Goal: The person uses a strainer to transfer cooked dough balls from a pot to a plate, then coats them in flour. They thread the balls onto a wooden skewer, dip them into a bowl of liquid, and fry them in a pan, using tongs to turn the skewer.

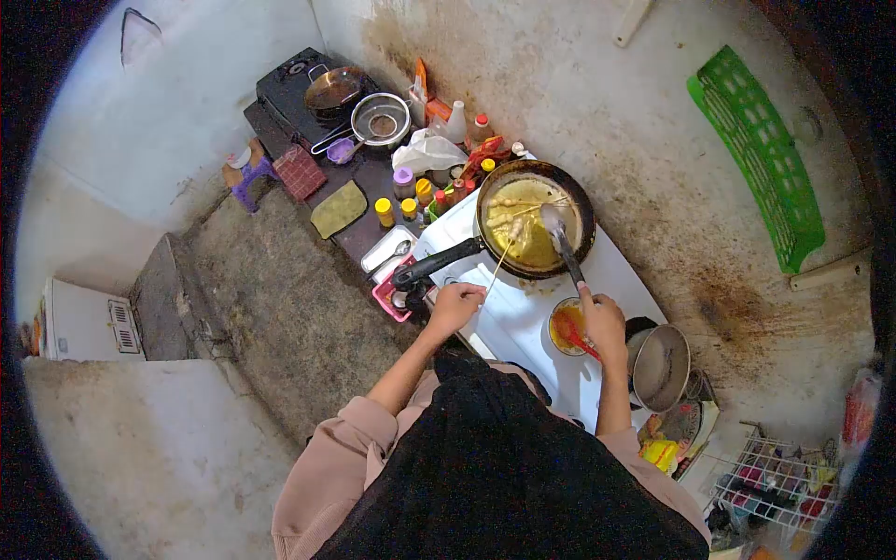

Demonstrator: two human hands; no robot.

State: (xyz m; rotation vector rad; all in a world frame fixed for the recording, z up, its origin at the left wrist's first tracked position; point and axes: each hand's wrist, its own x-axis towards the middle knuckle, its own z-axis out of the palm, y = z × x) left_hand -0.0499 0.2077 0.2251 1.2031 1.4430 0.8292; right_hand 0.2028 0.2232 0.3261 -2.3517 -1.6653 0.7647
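Note:
My left hand [457, 306] is closed on the bare end of a wooden skewer [499, 268]. The skewer's far end, carrying pale pieces of food [515, 227], rests in yellow oil inside a black frying pan [585, 198]. Other skewers [534, 202] lie across the upper part of the oil. My right hand [605, 329] grips the dark handle of a spatula [564, 245]; its metal head is in the pan near the food. Just left of that hand sits a bowl [557, 346] of orange sauce with a red spoon [585, 346] in it.
The pan stands on a white stove top [616, 280], its handle [437, 265] pointing left. A saucepan [661, 369] is beside my right forearm. Yellow-capped jars [385, 213] and bottles crowd the left counter, with a sieve [381, 119] and a wok [336, 89] farther back.

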